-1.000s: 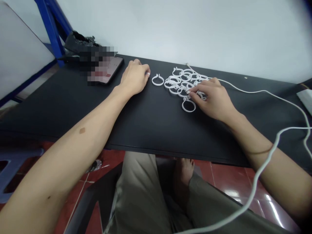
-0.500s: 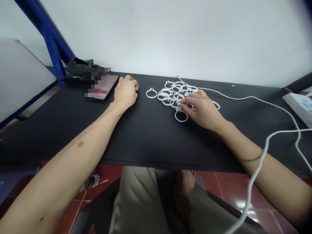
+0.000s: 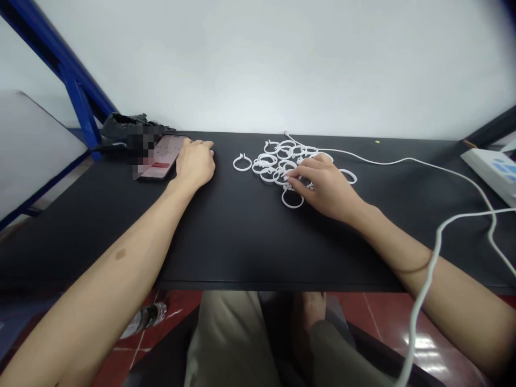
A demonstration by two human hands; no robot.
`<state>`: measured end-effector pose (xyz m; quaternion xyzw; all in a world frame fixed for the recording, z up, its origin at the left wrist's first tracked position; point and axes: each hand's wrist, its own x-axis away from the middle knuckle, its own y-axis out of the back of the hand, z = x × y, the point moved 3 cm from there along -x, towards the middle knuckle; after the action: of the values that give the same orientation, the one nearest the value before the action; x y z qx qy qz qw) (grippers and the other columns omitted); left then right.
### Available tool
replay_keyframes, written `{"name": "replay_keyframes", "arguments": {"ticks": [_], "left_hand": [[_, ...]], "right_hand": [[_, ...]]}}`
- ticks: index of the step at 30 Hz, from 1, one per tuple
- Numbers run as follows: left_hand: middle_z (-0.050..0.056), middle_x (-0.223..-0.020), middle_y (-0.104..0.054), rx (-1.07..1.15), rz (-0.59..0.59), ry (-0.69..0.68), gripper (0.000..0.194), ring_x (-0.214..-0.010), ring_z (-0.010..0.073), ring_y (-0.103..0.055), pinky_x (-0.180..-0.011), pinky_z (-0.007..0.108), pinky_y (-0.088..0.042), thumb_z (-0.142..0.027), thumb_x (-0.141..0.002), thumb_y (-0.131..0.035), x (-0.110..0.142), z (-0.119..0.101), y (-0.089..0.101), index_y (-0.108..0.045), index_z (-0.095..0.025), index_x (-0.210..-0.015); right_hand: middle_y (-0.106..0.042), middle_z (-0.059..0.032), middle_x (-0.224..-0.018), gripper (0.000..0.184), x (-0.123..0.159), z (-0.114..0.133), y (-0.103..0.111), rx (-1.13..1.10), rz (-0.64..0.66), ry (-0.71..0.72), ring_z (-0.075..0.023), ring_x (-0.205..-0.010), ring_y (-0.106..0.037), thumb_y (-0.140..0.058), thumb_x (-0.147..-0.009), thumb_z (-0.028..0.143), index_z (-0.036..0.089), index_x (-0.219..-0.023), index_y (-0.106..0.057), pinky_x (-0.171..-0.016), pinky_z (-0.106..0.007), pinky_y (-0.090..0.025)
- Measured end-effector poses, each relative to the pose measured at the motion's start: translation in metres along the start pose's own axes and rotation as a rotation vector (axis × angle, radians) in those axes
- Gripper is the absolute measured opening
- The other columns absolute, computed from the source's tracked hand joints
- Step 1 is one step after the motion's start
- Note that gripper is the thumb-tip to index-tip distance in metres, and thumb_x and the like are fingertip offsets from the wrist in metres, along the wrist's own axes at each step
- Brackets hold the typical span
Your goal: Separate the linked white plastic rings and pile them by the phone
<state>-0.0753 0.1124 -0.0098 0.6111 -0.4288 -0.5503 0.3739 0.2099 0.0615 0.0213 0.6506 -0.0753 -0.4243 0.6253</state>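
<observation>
Table carries the lot, long and black! White cord swings across in front of the right forearm, while a thinner cable runs behind the action towards the table's right edge. Right of centre, nearer the far edge, it's a pile of split rings, loops overlapping. Over its right side: the right hand, thumb and index tips close together among the rings; whether they grip one, I can't tell. Left hand, fingers curled, what's inside hidden, just beside the smartphone towards the far left corner. Smallest now: one lone ring, apart, between pile and left hand. Danger, I'd judge: upturned tabs could hook neighbouring loops and drag several along, or the cord could snag that forearm.
</observation>
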Motion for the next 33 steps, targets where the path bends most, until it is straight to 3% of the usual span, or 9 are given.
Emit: {"name": "replay_keyframes", "arguments": {"ticks": [5, 9, 16, 22, 26, 30, 33], "left_hand": [[0.014, -0.119, -0.066, 0.035, -0.127, -0.136, 0.041, -0.117, 0.0349, -0.049, -0.099, 0.047, -0.042, -0.032, -0.095, -0.039, 0.011, -0.03, 0.02, -0.066, -0.014, -0.119], [0.014, -0.105, -0.069, 0.032, -0.039, -0.125, 0.039, -0.11, 0.0382, -0.053, -0.091, 0.052, -0.044, -0.044, -0.093, -0.045, 0.018, -0.051, 0.017, -0.072, -0.016, -0.096], [0.012, -0.096, -0.07, 0.052, 0.02, -0.07, 0.022, -0.106, 0.0379, -0.056, -0.09, 0.055, -0.043, -0.03, -0.088, -0.049, 0.014, -0.047, 0.009, -0.067, -0.017, -0.082], [0.011, -0.093, -0.069, 0.142, -0.111, -0.137, 0.018, -0.101, 0.0327, -0.061, -0.09, 0.05, -0.045, -0.024, -0.093, -0.043, 0.015, -0.049, 0.02, -0.059, -0.016, -0.095], [0.003, -0.083, -0.067, 0.384, -0.15, -0.326, 0.013, -0.088, 0.0222, -0.064, -0.083, 0.037, -0.049, -0.023, -0.097, -0.043, 0.029, -0.072, 0.033, -0.055, -0.019, -0.1], [0.003, -0.087, -0.066, 0.46, -0.141, -0.468, 0.011, -0.085, 0.0193, -0.062, -0.079, 0.034, -0.05, -0.02, -0.097, -0.043, 0.046, -0.098, 0.043, -0.054, -0.018, -0.099], [0.004, -0.089, -0.065, 0.476, -0.141, -0.5, 0.012, -0.086, 0.0189, -0.062, -0.078, 0.034, -0.05, -0.02, -0.097, -0.044, 0.051, -0.104, 0.044, -0.055, -0.018, -0.099]], "right_hand": [[-0.068, -0.0079, -0.085, 0.02, 0.0, 0.001, 0.0, 0.011, -0.014, -0.025, -0.0221, -0.08, -0.049, -0.052, -0.095, 0.026, 0.02, -0.091, -0.071, -0.082, -0.039, -0.043], [-0.069, -0.0084, -0.085, 0.023, 0.0, -0.002, -0.001, 0.064, -0.003, -0.048, -0.022, -0.08, -0.05, -0.05, -0.096, 0.025, 0.017, -0.09, -0.071, -0.084, -0.039, -0.043], [-0.069, -0.0097, -0.085, 0.022, 0.002, -0.01, -0.004, 0.148, -0.009, -0.11, -0.0242, -0.084, -0.05, -0.052, -0.094, 0.026, 0.016, -0.088, -0.071, -0.083, -0.042, -0.044], [-0.065, -0.0126, -0.096, 0.019, 0.003, -0.01, -0.004, 0.157, -0.044, -0.141, -0.0285, -0.093, -0.054, -0.055, -0.091, 0.025, 0.015, -0.097, -0.07, -0.086, -0.048, -0.047], [-0.06, -0.0143, -0.111, 0.032, 0.002, 0.002, 0.003, 0.051, -0.153, -0.104, -0.0305, -0.101, -0.056, -0.055, -0.091, 0.026, 0.018, -0.121, -0.061, -0.089, -0.051, -0.047], [-0.062, -0.011, -0.108, 0.034, 0.001, 0.019, 0.006, -0.156, -0.123, 0.021, -0.0235, -0.093, -0.061, -0.054, -0.094, 0.027, 0.02, -0.127, -0.056, -0.085, -0.042, -0.051], [-0.067, -0.0065, -0.1, 0.03, 0.001, 0.025, 0.006, -0.272, -0.125, 0.021, -0.0183, -0.083, -0.063, -0.056, -0.093, 0.025, 0.019, -0.122, -0.058, -0.079, -0.036, -0.052]]}}
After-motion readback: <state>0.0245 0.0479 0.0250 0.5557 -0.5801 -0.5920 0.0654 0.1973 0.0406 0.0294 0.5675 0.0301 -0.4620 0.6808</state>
